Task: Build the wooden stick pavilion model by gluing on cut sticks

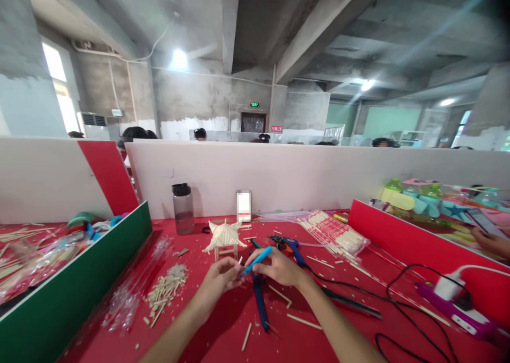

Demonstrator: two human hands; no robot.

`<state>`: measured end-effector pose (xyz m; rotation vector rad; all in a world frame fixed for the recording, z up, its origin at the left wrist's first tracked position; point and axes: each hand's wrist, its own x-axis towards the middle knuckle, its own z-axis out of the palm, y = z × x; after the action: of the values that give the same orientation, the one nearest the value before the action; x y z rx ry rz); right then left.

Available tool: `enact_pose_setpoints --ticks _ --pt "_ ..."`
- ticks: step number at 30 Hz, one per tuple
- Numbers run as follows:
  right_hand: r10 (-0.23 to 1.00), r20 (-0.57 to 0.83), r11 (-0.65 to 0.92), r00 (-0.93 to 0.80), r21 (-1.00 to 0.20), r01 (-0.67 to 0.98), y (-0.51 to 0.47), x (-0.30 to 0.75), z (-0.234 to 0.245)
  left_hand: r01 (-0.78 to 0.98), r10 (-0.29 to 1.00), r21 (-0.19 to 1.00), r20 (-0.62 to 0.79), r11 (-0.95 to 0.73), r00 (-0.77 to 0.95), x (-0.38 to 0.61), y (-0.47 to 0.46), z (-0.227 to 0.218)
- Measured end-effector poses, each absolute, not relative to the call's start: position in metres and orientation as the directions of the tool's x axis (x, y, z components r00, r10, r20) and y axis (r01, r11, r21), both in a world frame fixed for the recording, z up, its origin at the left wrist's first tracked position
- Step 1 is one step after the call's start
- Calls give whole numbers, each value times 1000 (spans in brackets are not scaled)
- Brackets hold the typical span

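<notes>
My left hand [221, 276] is closed, pinching a short wooden stick [240, 261] between thumb and fingers. A blue pen-shaped tool [258, 260] is gripped in my right hand [277, 267], its lower end meeting the left fingertips; its exact kind is unclear. Just beyond the hands stands a small pavilion model [225, 235] built of wooden sticks, with upturned roof corners. Beneath the hands lies a hand tool with dark blue handles [261, 304], partly covered by them. A blue glue gun [294, 250] rests behind my right hand.
Cut stick pieces [167, 291] are heaped at left, beside clear plastic wrappers [137, 283]. A water bottle [183, 209] stands at the white partition [207, 166]. Bundled sticks [334, 235] lie back right. Black cable [358, 288] runs to a purple power strip [458, 310]. Another person's hand [492, 243] holds a phone.
</notes>
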<state>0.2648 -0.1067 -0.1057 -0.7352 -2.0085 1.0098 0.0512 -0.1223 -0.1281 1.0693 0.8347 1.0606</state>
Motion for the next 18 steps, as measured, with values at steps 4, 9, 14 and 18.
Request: enact_pose_setpoints --ticks 4,9,14,18 --pt "757 372 526 -538 -835 163 -105 263 -108 -206 949 973 -36 105 312 53 -125 -127" --pt "786 335 536 -519 -788 303 -105 261 -110 -78 959 996 -17 41 283 51 -120 -131" --pt "779 240 562 -579 -676 476 -113 257 -104 -17 967 996 94 -93 237 46 -108 -138" --pt "775 176 560 -607 -636 531 -118 253 -103 -46 962 992 125 -117 242 44 -104 -140"
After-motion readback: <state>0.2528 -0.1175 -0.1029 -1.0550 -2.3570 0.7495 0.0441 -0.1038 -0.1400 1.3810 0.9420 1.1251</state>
